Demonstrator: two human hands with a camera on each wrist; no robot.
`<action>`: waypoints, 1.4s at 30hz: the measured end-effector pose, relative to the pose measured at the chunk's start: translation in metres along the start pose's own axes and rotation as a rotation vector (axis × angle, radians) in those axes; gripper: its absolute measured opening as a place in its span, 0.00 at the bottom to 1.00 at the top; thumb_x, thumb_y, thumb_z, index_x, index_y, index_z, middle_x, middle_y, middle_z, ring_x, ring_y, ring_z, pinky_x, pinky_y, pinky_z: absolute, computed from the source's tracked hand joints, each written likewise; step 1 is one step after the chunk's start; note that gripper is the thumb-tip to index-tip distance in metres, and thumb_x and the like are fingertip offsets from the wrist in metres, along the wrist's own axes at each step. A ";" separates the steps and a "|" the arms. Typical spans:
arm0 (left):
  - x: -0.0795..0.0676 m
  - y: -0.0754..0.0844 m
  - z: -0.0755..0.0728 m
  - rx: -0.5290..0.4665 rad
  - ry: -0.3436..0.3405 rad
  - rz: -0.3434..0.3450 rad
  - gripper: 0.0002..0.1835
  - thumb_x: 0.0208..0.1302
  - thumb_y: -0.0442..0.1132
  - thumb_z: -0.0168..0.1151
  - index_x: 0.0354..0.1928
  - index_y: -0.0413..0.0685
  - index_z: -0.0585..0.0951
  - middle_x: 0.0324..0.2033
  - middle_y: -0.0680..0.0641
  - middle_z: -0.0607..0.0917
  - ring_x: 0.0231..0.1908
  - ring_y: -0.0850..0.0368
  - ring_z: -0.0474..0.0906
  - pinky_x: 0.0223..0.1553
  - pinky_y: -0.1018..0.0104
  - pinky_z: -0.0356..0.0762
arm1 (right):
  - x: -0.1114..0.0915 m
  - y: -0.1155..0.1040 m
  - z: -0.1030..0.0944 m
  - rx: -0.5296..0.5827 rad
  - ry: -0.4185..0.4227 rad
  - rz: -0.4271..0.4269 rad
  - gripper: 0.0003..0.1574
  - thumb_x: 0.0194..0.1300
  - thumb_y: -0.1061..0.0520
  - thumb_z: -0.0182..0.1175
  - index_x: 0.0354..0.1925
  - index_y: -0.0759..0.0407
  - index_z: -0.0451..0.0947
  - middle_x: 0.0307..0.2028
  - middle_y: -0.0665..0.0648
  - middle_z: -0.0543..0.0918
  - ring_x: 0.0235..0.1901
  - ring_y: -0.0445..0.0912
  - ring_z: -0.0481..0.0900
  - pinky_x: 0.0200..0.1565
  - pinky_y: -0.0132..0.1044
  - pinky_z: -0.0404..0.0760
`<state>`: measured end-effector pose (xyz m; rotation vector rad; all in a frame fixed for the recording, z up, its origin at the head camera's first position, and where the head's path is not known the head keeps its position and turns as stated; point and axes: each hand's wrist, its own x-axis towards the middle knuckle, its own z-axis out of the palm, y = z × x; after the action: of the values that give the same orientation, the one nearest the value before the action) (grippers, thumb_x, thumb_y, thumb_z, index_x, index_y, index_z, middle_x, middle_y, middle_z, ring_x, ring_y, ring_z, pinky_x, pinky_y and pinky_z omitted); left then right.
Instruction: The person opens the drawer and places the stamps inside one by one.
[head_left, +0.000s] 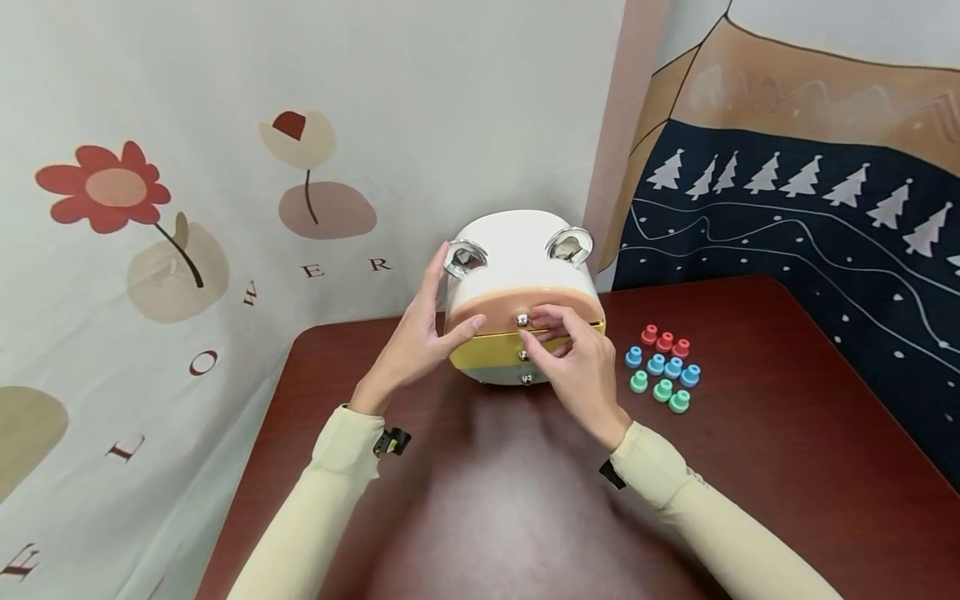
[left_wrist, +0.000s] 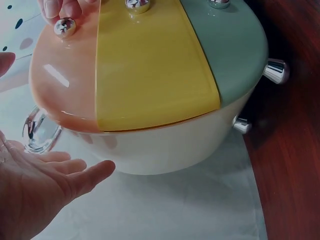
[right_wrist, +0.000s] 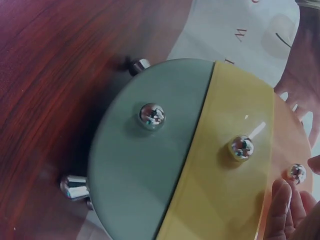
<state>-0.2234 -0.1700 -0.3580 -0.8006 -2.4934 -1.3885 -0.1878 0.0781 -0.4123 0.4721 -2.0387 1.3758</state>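
A small rounded white drawer chest point(head_left: 517, 242) stands at the back of the table, with silver ear shapes on top. Its front has an orange drawer point(head_left: 487, 308), a yellow drawer point(left_wrist: 150, 70) and a green drawer point(right_wrist: 150, 160), each with a round silver knob. My left hand point(head_left: 416, 337) is spread at the chest's left side, thumb extended toward the orange front. At the orange drawer's knob point(right_wrist: 296, 173) is my right hand point(head_left: 581, 367), its bent fingers and thumb parted around the knob. In the left wrist view, right fingertips point(left_wrist: 70, 7) lie right beside that knob.
Right of the chest, several small pegs stand in rows: red pegs point(head_left: 664, 341), blue pegs point(head_left: 672, 367) and green pegs point(head_left: 662, 390). A printed cloth point(head_left: 420, 125) hangs close behind the chest. The reddish-brown table point(head_left: 480, 500) extends toward me.
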 end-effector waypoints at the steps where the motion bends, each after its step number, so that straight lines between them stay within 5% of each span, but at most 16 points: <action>1: 0.001 -0.001 0.001 -0.018 0.000 -0.004 0.57 0.73 0.51 0.71 0.89 0.73 0.42 0.86 0.57 0.50 0.83 0.49 0.50 0.75 0.35 0.62 | 0.000 0.001 0.000 -0.005 0.004 -0.004 0.18 0.68 0.54 0.79 0.54 0.54 0.88 0.42 0.46 0.92 0.37 0.40 0.89 0.34 0.29 0.85; 10: 0.005 -0.003 0.008 -0.143 0.030 -0.024 0.56 0.75 0.38 0.69 0.90 0.66 0.42 0.84 0.43 0.59 0.80 0.44 0.60 0.72 0.35 0.67 | -0.002 0.003 0.010 -0.107 0.049 -0.085 0.16 0.68 0.54 0.79 0.50 0.56 0.88 0.41 0.50 0.92 0.38 0.43 0.90 0.34 0.42 0.87; 15: 0.002 0.021 0.007 -0.177 0.040 -0.024 0.53 0.75 0.33 0.66 0.90 0.52 0.44 0.81 0.33 0.63 0.80 0.41 0.61 0.73 0.32 0.64 | -0.002 0.003 0.013 -0.208 0.071 -0.176 0.12 0.69 0.54 0.78 0.46 0.58 0.86 0.39 0.52 0.90 0.37 0.44 0.90 0.36 0.44 0.87; 18: -0.002 0.034 0.006 -0.185 0.040 -0.022 0.51 0.76 0.32 0.65 0.90 0.51 0.44 0.82 0.34 0.62 0.80 0.42 0.60 0.75 0.32 0.62 | -0.001 0.003 0.014 -0.247 0.097 -0.219 0.11 0.68 0.55 0.77 0.43 0.58 0.86 0.36 0.52 0.89 0.35 0.45 0.90 0.31 0.44 0.85; 24: -0.006 0.032 0.009 -0.203 0.054 -0.017 0.50 0.77 0.33 0.65 0.90 0.56 0.46 0.83 0.39 0.61 0.80 0.44 0.61 0.76 0.36 0.61 | -0.002 0.003 0.016 -0.292 0.114 -0.268 0.12 0.68 0.56 0.76 0.41 0.60 0.84 0.34 0.54 0.88 0.33 0.46 0.89 0.27 0.43 0.84; 29: -0.006 0.032 0.010 -0.143 0.056 0.014 0.44 0.76 0.33 0.65 0.88 0.50 0.56 0.82 0.41 0.64 0.77 0.43 0.66 0.74 0.40 0.65 | -0.004 0.001 0.016 -0.308 0.128 -0.275 0.13 0.66 0.56 0.75 0.40 0.61 0.80 0.32 0.56 0.87 0.29 0.48 0.86 0.23 0.43 0.80; 34: -0.002 0.010 0.015 -0.107 0.051 0.063 0.35 0.76 0.32 0.66 0.82 0.43 0.69 0.77 0.40 0.71 0.72 0.43 0.69 0.72 0.42 0.65 | -0.007 -0.001 0.015 -0.321 0.121 -0.274 0.14 0.65 0.55 0.74 0.40 0.61 0.79 0.29 0.55 0.85 0.25 0.49 0.83 0.19 0.41 0.75; 42: -0.001 -0.017 0.019 -0.116 -0.012 0.036 0.34 0.82 0.46 0.60 0.85 0.57 0.66 0.82 0.51 0.62 0.79 0.53 0.58 0.76 0.40 0.57 | -0.017 -0.004 0.014 -0.339 0.096 -0.298 0.16 0.62 0.56 0.75 0.40 0.61 0.79 0.29 0.55 0.85 0.22 0.47 0.83 0.16 0.37 0.74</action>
<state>-0.2296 -0.1617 -0.3810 -0.8737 -2.4129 -1.5320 -0.1772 0.0635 -0.4247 0.5221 -1.9760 0.8420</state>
